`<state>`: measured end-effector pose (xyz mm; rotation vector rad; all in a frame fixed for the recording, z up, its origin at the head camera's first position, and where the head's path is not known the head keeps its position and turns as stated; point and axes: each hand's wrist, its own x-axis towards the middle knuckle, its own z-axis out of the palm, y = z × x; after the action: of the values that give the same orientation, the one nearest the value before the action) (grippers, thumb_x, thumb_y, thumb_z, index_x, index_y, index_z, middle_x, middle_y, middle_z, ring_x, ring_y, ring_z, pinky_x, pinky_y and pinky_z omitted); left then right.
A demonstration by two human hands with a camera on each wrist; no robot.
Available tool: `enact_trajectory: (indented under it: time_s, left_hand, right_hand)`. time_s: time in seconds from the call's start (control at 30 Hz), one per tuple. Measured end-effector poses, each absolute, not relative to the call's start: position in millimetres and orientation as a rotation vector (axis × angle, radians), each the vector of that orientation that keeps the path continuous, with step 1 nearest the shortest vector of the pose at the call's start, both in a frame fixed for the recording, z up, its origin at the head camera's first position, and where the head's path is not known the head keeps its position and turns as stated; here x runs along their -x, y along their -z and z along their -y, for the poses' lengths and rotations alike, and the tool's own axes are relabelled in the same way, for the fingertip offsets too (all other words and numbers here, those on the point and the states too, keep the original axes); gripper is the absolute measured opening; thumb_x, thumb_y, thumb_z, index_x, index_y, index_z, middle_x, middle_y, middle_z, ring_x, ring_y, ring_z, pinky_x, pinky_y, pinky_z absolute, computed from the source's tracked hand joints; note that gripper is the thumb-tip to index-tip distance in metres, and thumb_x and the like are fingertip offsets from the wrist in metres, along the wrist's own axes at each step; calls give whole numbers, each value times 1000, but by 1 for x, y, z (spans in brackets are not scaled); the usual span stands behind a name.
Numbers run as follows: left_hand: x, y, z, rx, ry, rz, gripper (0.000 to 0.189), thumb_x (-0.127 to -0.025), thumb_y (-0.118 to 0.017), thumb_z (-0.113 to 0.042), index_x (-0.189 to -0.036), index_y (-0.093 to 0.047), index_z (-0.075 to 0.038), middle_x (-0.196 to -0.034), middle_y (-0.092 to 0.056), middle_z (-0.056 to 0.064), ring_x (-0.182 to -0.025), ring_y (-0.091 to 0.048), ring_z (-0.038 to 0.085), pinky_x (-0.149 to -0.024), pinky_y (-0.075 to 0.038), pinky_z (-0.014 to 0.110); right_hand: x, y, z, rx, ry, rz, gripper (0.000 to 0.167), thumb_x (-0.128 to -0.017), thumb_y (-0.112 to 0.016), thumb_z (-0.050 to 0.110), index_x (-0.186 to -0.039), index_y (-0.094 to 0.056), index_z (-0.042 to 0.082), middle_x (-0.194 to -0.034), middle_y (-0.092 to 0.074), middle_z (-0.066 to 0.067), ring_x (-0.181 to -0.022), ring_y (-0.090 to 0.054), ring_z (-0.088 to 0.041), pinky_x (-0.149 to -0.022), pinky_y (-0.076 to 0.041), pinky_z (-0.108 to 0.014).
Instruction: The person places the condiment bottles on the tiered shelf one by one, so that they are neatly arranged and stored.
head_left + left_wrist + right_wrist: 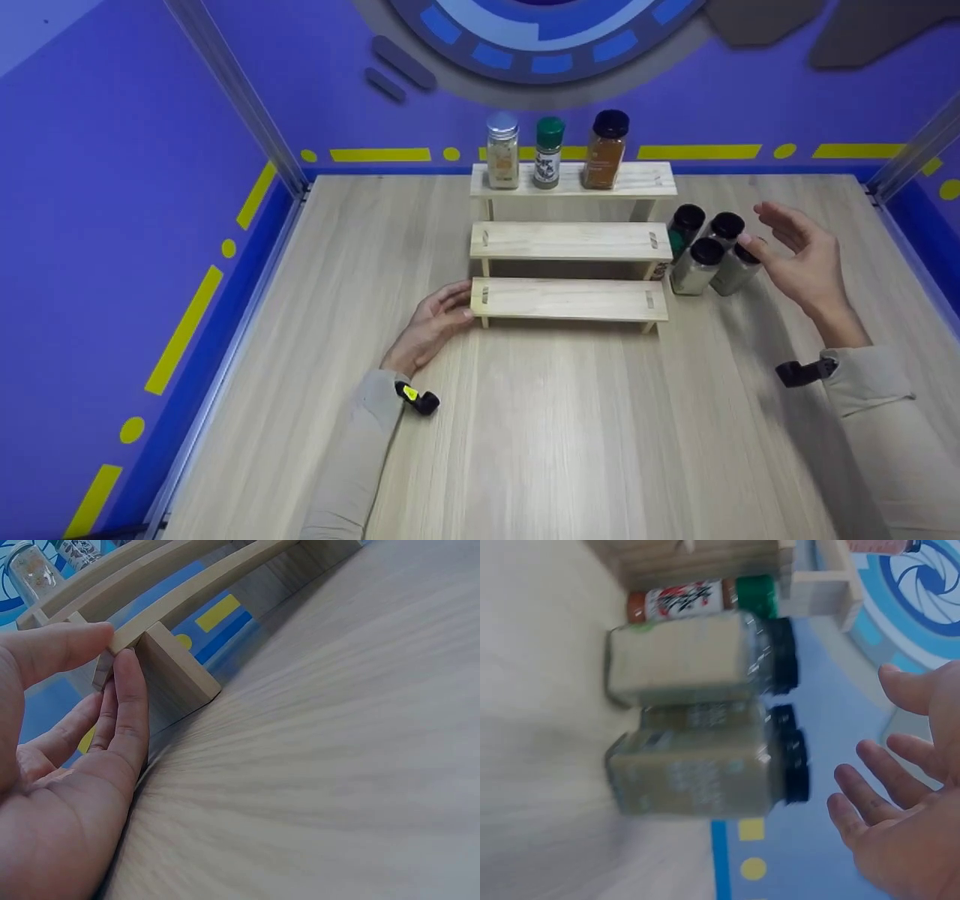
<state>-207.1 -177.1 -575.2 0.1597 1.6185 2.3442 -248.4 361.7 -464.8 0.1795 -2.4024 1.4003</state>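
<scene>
A three-tier wooden spice rack (pixel 568 298) stands on the table. My left hand (pixel 429 328) pinches the left end of its lowest tier; in the left wrist view, the thumb lies on the board's corner (pixel 124 637) with fingertips under it. To the rack's right is a cluster of several black-capped spice jars (pixel 696 268), with a green-capped jar (pixel 705 600) beside the rack in the right wrist view. My right hand (pixel 806 262) hovers by the cluster's right side, fingers spread and relaxed, holding nothing. In the right wrist view it is apart from the jars.
On the top tier stand a silver-capped jar (pixel 502 154), a small green-capped shaker (pixel 548 154) and a black-capped jar of orange-brown spice (pixel 604 154). Blue printed panels (pixel 390 124) wall in the back and sides of the wooden table (pixel 555 435).
</scene>
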Motion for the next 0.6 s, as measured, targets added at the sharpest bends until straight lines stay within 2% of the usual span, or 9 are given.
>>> enact_trajectory:
  time_s: [0.27,0.5,0.6]
  left_hand:
    - [207,576,177,-170,-2349,-1625,67,-96,-65,9,-158,-38,8,-154,-51,21,-132,-58,21,-108,-56,32]
    - [208,577,177,-172,-2348,-1623,67,-96,-65,10,-158,-39,8,-154,-51,22,-133,-58,22,-110,-55,34]
    - [208,577,177,-170,-2341,-1623,67,-96,-65,9,-158,-39,8,-154,-52,21,-133,-57,22,-110,-55,34]
  right_hand:
    - [245,488,-377,-193,-1443,2431,62,-94,-81,5,-151,-58,4,-145,-67,-2,-127,-59,5,-107,-47,-9]
    - [245,508,-389,-214,-1436,2539,69,-95,-80,5,-157,-50,1,-150,-61,-13,-123,-56,11,-104,-47,-6]
    - [245,514,-395,-239,-1459,2584,71,-96,-79,4,-159,-46,1,-145,-61,0,-120,-54,13,-103,-47,-6]
